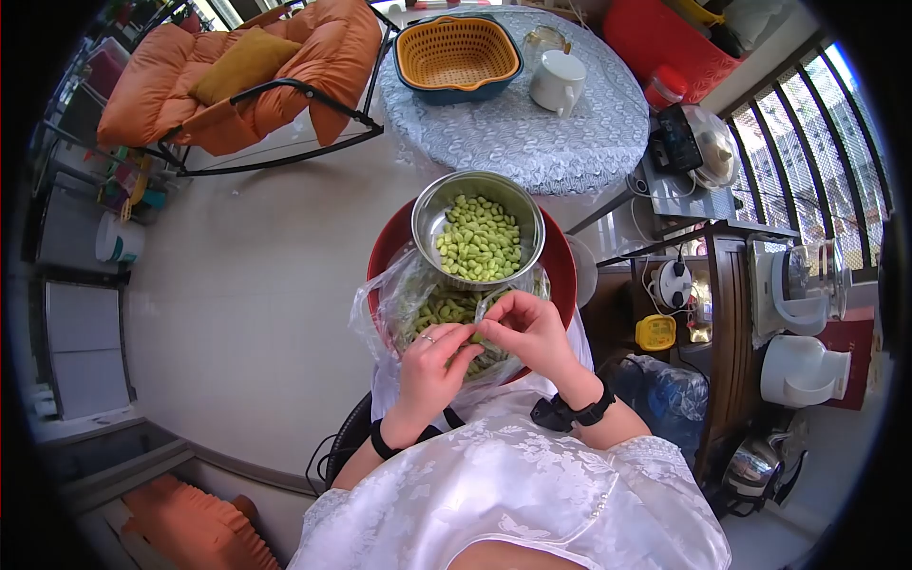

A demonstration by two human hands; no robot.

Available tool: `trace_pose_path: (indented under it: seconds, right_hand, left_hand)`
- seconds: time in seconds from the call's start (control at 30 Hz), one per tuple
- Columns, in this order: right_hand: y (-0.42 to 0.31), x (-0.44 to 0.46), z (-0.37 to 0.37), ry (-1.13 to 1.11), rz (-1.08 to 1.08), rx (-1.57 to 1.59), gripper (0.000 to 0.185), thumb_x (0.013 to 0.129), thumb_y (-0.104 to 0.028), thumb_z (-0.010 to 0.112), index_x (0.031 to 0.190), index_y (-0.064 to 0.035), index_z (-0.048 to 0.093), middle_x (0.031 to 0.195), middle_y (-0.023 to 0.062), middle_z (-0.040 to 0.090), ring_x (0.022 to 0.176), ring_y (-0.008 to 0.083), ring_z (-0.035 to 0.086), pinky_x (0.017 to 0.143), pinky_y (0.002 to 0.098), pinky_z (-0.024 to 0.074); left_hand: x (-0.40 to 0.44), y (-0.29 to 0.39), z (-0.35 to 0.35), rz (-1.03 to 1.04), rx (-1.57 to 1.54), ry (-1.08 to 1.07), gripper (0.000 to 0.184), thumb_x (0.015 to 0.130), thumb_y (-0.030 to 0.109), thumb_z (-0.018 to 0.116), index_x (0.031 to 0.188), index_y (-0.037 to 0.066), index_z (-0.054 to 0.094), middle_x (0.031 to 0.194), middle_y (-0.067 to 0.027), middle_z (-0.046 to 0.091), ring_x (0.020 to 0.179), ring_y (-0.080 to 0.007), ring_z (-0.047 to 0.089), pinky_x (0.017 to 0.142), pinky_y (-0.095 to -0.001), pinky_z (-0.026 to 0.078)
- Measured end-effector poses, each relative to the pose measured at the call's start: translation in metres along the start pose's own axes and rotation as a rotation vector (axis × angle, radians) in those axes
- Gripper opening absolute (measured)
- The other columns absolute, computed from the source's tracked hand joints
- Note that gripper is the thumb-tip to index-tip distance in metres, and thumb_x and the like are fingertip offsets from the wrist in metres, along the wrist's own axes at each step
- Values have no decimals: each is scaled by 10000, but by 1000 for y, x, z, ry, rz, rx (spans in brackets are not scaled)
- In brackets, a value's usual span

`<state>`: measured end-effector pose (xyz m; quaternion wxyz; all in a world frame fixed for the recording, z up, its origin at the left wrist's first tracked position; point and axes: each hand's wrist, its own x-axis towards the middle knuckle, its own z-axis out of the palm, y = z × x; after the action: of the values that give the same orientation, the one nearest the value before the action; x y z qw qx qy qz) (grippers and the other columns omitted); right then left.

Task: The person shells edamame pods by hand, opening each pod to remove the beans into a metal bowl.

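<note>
My left hand (432, 372), with a ring on one finger, and my right hand (535, 338) meet fingertip to fingertip. Both are closed in a pinch on a small green bean pod (478, 335), mostly covered by the fingers. Below them a clear plastic bag (380, 302) lies spread open with more green pods (446, 309) inside. Just beyond the hands, a round metal bowl (425, 214) holds many shelled green beans (478, 237). Bowl and bag both rest in a red basin (562, 261) in front of my body.
Ahead stands a cloth-covered table (570, 152) bearing a yellow basket (456, 52) in a dark basin and a white mug (559, 81). An orange padded chair (237, 76) is at far left. A wooden shelf (727, 332) with a white kettle base (806, 370) stands to my right.
</note>
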<state>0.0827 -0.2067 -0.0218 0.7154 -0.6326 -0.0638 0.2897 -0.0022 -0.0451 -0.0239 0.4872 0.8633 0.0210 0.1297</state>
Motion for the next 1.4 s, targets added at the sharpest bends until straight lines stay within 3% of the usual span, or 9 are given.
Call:
trace_pose_path:
  seconds: [0.17, 0.3, 0.4, 0.5, 0.57, 0.7, 0.77, 1.2, 1.4]
  right_hand:
    - [12, 1, -6, -54, 14, 11, 128, 907, -36, 746, 993, -5, 656, 904, -19, 677, 753, 16, 603, 664, 166, 478]
    - [6, -1, -2, -43, 22, 32, 180, 908, -46, 742, 1058, 11, 661, 941, -20, 683, 768, 16, 604, 665, 164, 470]
    - [8, -1, -4, -74, 30, -174, 196, 904, -61, 735, 1073, 15, 672, 963, -21, 681, 768, 14, 589, 656, 162, 453]
    - [15, -2, -3, -75, 51, -239, 144, 896, -78, 732, 1001, 13, 695, 940, -28, 671, 740, 8, 559, 625, 169, 426]
    - [12, -2, -3, -40, -84, -336, 102, 893, -85, 735, 921, 9, 707, 870, -40, 655, 693, 6, 533, 598, 181, 409]
    - [8, -1, -4, -58, -79, -361, 107, 891, -91, 737, 893, 14, 714, 816, -49, 641, 667, 0, 522, 580, 187, 398]
    - [10, -1, -5, -55, -46, -327, 145, 855, -137, 742, 913, -4, 751, 754, 2, 634, 608, 50, 515, 551, 238, 415]
    - [10, 0, -5, -85, -26, -340, 151, 852, -139, 750, 909, 1, 744, 758, 0, 666, 624, 47, 545, 570, 226, 442]
    - [28, 1, 1, -68, 46, -107, 100, 883, -92, 716, 876, 0, 679, 772, -48, 628, 669, -3, 520, 579, 181, 422]
  left_hand:
    - [0, -1, 1, 10, 29, -6, 191, 852, 86, 737, 1018, -4, 710, 956, -149, 705, 857, -347, 672, 745, -417, 531]
    - [-2, -3, 1, -42, 42, 24, 168, 857, 62, 729, 997, -27, 702, 920, -172, 699, 843, -351, 674, 730, -404, 524]
    - [-2, -3, 1, -59, 50, 35, 167, 863, 74, 728, 993, -26, 698, 905, -172, 693, 832, -353, 670, 724, -405, 523]
    - [-3, -2, 0, -46, 75, 30, 174, 861, 95, 736, 981, -23, 693, 896, -169, 687, 825, -357, 665, 719, -409, 521]
    - [-3, -2, 0, -37, 96, 26, 178, 860, 106, 740, 972, -21, 689, 894, -167, 683, 824, -360, 662, 716, -413, 520]
    - [-4, -5, 0, 6, 131, 1, 188, 856, 129, 744, 951, -17, 673, 894, -158, 671, 820, -368, 649, 704, -430, 513]
    - [-4, -5, 0, 12, 137, -12, 189, 854, 131, 744, 948, -15, 670, 894, -155, 668, 819, -369, 645, 702, -434, 510]
    - [-5, -5, 0, 41, 184, -26, 171, 869, 121, 719, 957, -11, 657, 901, -158, 662, 837, -372, 642, 717, -447, 510]
    - [-6, -6, 2, 88, 232, -11, 151, 874, 84, 696, 972, -20, 648, 906, -177, 656, 851, -388, 637, 731, -462, 517]
